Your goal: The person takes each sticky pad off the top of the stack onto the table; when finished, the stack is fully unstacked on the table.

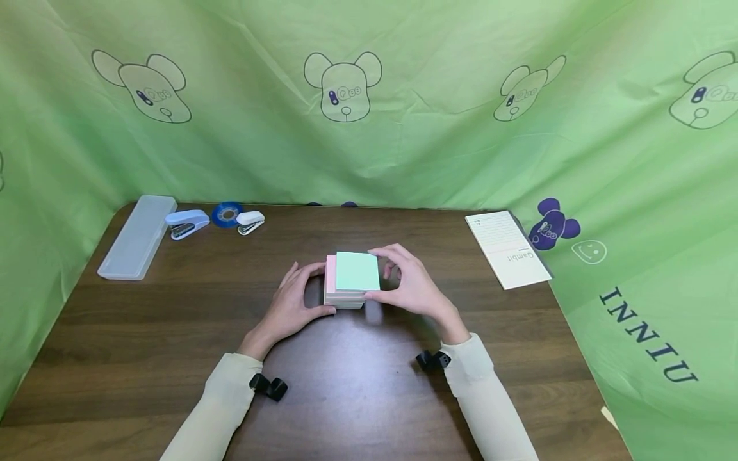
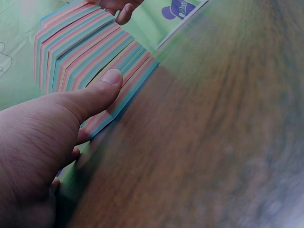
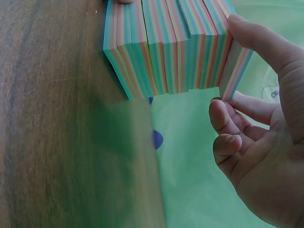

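A tall stack of sticky note pads (image 1: 344, 299), striped pink, yellow, green and blue along its sides (image 2: 90, 42), stands mid-table. My left hand (image 1: 291, 304) grips its lower left part, the thumb on the near face and fingers round the far side. On top, a green-faced sticky note pad (image 1: 357, 271) sits shifted right, leaving a pink strip of the layer below showing. My right hand (image 1: 412, 285) pinches this top pad (image 3: 240, 71) between thumb and fingers at its right edge. In the right wrist view the pad overhangs the stack (image 3: 166, 52), its underside partly visible.
Along the back left lie a translucent pencil case (image 1: 137, 240), a blue stapler (image 1: 187, 223), a blue tape roll (image 1: 227, 214) and a white stapler (image 1: 250, 221). A lined notepad (image 1: 507, 250) lies at the right edge. Green printed cloth (image 1: 415, 160) hangs round the table.
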### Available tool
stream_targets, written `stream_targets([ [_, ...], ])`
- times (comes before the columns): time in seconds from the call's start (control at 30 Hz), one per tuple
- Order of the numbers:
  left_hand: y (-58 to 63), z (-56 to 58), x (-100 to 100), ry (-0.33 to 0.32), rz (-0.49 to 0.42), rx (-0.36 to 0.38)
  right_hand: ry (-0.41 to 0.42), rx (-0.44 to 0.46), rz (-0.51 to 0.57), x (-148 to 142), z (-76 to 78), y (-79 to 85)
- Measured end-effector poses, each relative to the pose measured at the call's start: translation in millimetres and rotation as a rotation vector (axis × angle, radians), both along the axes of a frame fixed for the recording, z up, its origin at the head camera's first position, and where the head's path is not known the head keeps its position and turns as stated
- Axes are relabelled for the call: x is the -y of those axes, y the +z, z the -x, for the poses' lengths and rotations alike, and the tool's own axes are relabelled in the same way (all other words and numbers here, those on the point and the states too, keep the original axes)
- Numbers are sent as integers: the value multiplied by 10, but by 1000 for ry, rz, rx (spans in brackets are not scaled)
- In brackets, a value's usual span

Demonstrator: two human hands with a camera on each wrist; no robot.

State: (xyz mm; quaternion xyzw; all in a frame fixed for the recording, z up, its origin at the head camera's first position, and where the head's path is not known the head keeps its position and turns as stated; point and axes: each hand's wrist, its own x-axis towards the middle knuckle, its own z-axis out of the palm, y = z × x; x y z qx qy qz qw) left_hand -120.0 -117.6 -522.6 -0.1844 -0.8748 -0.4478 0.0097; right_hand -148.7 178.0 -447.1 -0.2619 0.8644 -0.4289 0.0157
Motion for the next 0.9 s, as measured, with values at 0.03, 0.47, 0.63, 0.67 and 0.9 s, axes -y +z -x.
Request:
stream_targets([
  [0.03,0,0,0,0,1,0,-2,2,-1,-4,1,4],
  [0.47,26,-8,-8,10,14,21,6,-21,57,-52,45,-18],
  [0.63,30,-12,-16,10,11,29,-10,-33,73,-112,78,-34],
  [0.67,29,-12,-16,10,10,28,-13,-35,75,-125,88,-35],
  [0.9,21,-8,-10,8,9,22,-40,-24,118,-219,190,-35],
])
